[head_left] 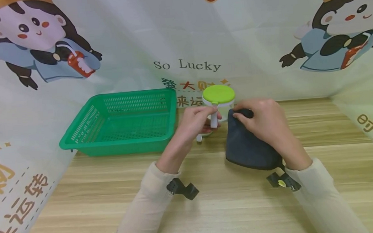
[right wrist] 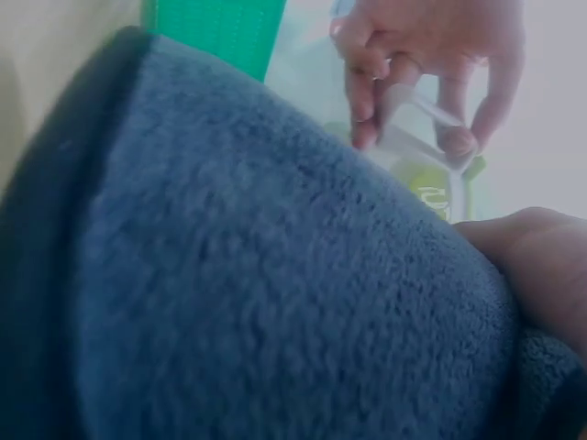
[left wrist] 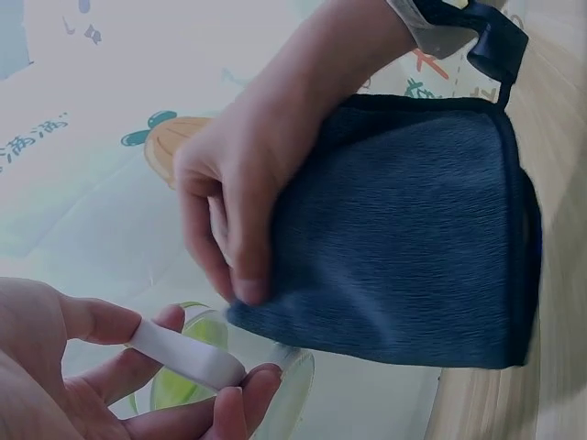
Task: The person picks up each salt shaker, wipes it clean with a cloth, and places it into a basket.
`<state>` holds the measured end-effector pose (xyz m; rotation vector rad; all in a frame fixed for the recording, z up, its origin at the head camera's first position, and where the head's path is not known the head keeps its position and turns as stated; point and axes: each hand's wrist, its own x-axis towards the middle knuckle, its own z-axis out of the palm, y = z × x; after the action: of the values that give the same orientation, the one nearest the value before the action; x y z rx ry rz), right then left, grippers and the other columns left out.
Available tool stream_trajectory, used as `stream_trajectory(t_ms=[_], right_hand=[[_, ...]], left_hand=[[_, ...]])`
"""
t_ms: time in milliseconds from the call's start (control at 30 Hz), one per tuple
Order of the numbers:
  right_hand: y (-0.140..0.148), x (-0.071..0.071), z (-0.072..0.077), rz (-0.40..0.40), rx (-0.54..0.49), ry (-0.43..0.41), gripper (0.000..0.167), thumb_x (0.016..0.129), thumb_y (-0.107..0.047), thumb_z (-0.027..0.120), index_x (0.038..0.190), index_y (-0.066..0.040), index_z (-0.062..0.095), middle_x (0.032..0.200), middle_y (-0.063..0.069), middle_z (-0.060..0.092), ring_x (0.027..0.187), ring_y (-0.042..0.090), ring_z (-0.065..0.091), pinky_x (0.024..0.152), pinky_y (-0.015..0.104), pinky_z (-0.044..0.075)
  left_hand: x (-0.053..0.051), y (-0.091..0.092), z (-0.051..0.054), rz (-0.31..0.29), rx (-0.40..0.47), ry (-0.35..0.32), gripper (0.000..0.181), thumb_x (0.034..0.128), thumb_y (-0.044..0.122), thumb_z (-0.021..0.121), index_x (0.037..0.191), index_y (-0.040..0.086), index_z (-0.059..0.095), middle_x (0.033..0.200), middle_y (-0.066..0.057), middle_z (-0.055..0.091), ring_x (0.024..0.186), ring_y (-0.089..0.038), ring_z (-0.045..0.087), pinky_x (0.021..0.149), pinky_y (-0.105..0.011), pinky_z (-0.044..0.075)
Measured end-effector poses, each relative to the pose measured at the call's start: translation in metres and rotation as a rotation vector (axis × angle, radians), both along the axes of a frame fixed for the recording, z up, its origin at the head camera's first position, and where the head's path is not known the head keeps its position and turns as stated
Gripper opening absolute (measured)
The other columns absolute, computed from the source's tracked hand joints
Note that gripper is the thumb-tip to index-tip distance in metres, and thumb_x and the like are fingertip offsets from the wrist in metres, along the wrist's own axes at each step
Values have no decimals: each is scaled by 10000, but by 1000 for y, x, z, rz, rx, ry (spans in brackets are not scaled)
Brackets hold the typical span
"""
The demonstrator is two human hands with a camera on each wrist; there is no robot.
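Navy fleecy cloth (head_left: 250,146) pinched by right hand (head_left: 265,120), left hand (head_left: 193,122) grasping white handle (head_left: 213,119) of lime-lidded, seemingly clear jug (head_left: 220,99), green perforated basket (head_left: 119,148) alongside.

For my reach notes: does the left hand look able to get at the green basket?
Probably yes: the green basket stands beside the left hand with nothing visible between them, though that hand's grip on the white handle might need releasing.
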<state>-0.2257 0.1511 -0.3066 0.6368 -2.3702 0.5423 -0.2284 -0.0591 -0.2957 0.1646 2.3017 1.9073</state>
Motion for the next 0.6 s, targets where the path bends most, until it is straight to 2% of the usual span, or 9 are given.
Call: stream_trajectory(t_ms=[133, 267, 433, 600], right_hand=[[1, -3, -1, 0, 69, -107, 141, 879, -167, 820, 1019, -150, 820, 956, 98, 803, 832, 308, 749, 693, 485, 561], [1, -6, -4, 2, 88, -141, 130, 873, -168, 822, 1003, -162, 821, 915, 84, 802, 771, 297, 728, 638, 466, 520], [2, -6, -4, 9, 51, -55, 122, 877, -165, 824, 997, -146, 826, 906, 93, 805, 739, 300, 736, 624, 459, 534], [3, -3, -1, 16, -48, 68, 121, 875, -150, 827, 990, -110, 827, 928, 113, 807, 786, 306, 762, 658, 464, 570]], left_hand=[[0, 0, 1, 2, 18, -2, 334, 1036, 332, 585, 888, 89, 761, 865, -103, 757, 735, -157, 697, 717, -307, 569], [0, -1, 0, 0, 32, 5, 340, 1034, 333, 584, 874, 87, 755, 857, -108, 755, 779, -222, 704, 666, -257, 551], [-1, -2, -1, -3, 34, 14, 345, 1031, 334, 588, 868, 84, 759, 870, -129, 761, 769, -228, 703, 657, -250, 547], [-2, 0, -3, -10, 14, 1, 343, 1023, 345, 597, 867, 95, 772, 953, -201, 762, 747, -167, 701, 679, -260, 553]])
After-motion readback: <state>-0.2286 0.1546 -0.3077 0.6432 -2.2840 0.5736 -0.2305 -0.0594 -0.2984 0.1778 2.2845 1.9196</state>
